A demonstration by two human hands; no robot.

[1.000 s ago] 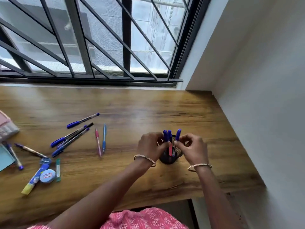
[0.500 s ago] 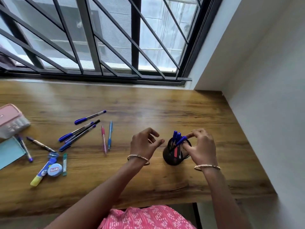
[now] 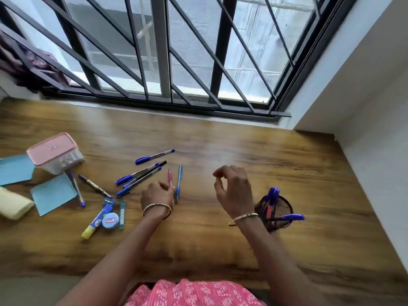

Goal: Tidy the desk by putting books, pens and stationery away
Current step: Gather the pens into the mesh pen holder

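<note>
Desk (image 3: 220,246): glossy wood grain.
Pen holder (image 3: 278,212): dark wire mesh cup, tilted, blue pens inside (one sticking out sideways).
Left hand (image 3: 157,195): has left the holder; fingers curl at the pink pen (image 3: 169,177) and light blue pen (image 3: 179,181), grip unclear.
Right hand (image 3: 234,191): off the holder now, loosely curled, empty.
Loose pens (image 3: 141,175): slim blue-capped barrels, unmoved.

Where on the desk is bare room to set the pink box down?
Bare wood runs along the window sill behind the loose pens, and right of the mesh pen holder to the wall. The left end is crowded: pink box, blue papers, glue stick.
</note>
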